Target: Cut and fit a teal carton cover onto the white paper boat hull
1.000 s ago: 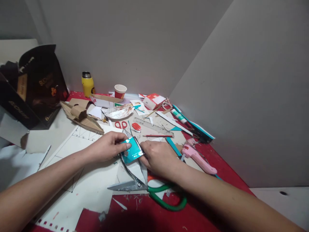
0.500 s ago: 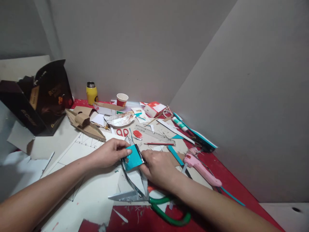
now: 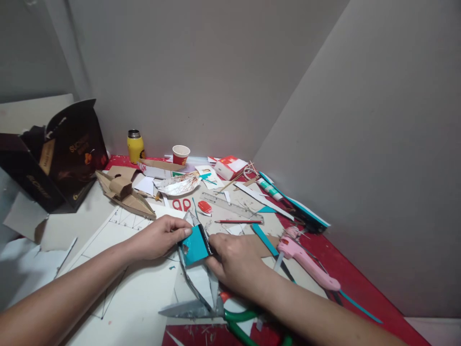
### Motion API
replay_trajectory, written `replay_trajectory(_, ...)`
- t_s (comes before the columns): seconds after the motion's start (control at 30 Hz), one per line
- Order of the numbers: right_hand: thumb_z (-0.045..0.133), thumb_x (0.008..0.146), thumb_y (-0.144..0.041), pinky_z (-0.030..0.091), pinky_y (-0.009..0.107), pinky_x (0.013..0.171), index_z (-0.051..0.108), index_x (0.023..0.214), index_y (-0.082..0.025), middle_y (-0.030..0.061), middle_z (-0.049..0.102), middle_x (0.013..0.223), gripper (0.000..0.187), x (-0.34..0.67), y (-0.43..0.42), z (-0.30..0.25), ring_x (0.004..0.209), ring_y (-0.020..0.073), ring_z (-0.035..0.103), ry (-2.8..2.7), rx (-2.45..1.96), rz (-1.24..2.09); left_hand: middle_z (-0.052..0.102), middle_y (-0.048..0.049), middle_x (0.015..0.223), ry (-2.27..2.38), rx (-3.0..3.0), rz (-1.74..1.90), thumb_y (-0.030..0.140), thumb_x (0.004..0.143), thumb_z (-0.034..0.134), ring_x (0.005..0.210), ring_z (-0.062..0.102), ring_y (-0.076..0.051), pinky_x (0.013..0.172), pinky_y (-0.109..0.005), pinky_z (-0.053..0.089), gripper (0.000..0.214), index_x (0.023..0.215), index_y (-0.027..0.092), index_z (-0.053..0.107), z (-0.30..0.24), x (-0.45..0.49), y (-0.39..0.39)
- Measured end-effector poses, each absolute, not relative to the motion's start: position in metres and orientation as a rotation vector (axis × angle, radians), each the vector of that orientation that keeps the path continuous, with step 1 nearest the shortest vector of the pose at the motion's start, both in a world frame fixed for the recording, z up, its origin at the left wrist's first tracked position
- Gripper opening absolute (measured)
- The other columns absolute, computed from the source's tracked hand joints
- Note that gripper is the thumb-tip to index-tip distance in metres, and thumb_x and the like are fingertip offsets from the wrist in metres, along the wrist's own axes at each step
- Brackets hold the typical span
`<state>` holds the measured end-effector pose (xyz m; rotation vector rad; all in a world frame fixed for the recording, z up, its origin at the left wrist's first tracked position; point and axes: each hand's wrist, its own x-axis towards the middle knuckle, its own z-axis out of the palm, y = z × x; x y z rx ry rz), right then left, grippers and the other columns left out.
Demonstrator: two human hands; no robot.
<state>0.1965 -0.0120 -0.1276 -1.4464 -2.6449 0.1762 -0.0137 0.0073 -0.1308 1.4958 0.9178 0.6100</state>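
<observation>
A small blue card piece (image 3: 196, 246) with a black edge sits across a grey-white, boat-shaped paper model (image 3: 202, 281). My left hand (image 3: 168, 235) pinches the card's upper left corner between thumb and fingers. On the other side, my right hand (image 3: 230, 250) is closed at the black edge and the model's side; its fingertips are partly hidden. Just below the model lie green-handled scissors (image 3: 196, 309), blades apart. A red pencil (image 3: 238, 221), a clear ruler (image 3: 230, 206) and red-handled scissors (image 3: 181, 204) lie beyond my hands.
A pink glue gun (image 3: 309, 266) lies to the right, near blue strips (image 3: 264, 239). A brown cardboard boat (image 3: 124, 192) and dark box (image 3: 68, 158) stand left. At the back are a yellow bottle (image 3: 136, 148), paper cup (image 3: 180, 154) and silver boat shape (image 3: 178, 185).
The view has tilted slightly upward, so things on the table appear lower. Both hands keep nearly the same hold on the blue card and model.
</observation>
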Motion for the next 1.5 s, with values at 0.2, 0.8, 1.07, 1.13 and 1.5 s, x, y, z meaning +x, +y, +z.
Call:
replay_trajectory(0.2, 0.054, 0.079, -0.022, 0.034, 0.027, 0.059, 0.064, 0.08, -0.016, 0.0067, 0.07, 0.076, 0.011, 0.198, -0.009, -0.13, 0.068, 0.019, 0.061, -2.618, -1.423, 0.293, 0.064, -0.0014, 0.083, 0.918, 1.526, 0.642, 0.04, 0.092, 0.053, 0.073, 0.053, -0.014, 0.073, -0.026, 0.043, 0.029, 0.099, 0.016, 0.067, -0.133, -0.013, 0.009)
replay_trajectory(0.8, 0.069, 0.076, -0.037, 0.028, 0.024, 0.051, 0.064, 0.08, -0.023, -0.0025, 0.065, 0.063, 0.016, 0.219, -0.005, -0.091, 0.054, 0.0143, 0.054, -2.621, -1.456, 0.507, 0.073, -0.0046, 0.099, 1.018, 1.493, 0.584, 0.043, 0.092, 0.054, 0.085, 0.062, -0.017, 0.08, -0.028, 0.049, 0.034, 0.112, 0.02, 0.07, -0.137, -0.015, 0.012)
replay_trajectory(1.07, 0.069, 0.079, -0.032, 0.048, 0.032, 0.084, 0.04, 0.144, -0.025, 0.0101, 0.056, 0.133, 0.072, 0.231, 0.012, -0.103, 0.094, 0.0188, 0.062, -2.389, -1.199, 0.819, 0.073, -0.0045, 0.099, 1.005, 1.53, 0.59, 0.041, 0.093, 0.054, 0.085, 0.061, -0.017, 0.08, -0.028, 0.048, 0.034, 0.116, 0.02, 0.07, -0.136, -0.015, 0.011)
replay_trajectory(1.13, 0.068, 0.079, -0.026, 0.05, 0.032, 0.081, 0.033, 0.148, -0.025, 0.0093, 0.06, 0.125, 0.078, 0.229, 0.014, -0.107, 0.093, 0.0186, 0.061, -2.375, -1.133, 0.954, 0.073, -0.0053, 0.1, 0.993, 1.531, 0.588, 0.04, 0.093, 0.053, 0.085, 0.061, -0.018, 0.081, -0.03, 0.048, 0.035, 0.117, 0.02, 0.069, -0.135, -0.014, 0.01)
replay_trajectory(1.5, 0.073, 0.074, -0.021, 0.05, 0.032, 0.081, 0.04, 0.146, -0.023, 0.0116, 0.056, 0.134, 0.08, 0.22, 0.015, -0.112, 0.089, 0.018, 0.062, -2.539, -1.029, 0.873, 0.073, -0.0022, 0.098, 0.882, 1.578, 0.616, 0.035, 0.096, 0.049, 0.088, 0.062, -0.017, 0.083, -0.027, 0.046, 0.032, 0.116, 0.022, 0.07, -0.137, -0.013, 0.013)
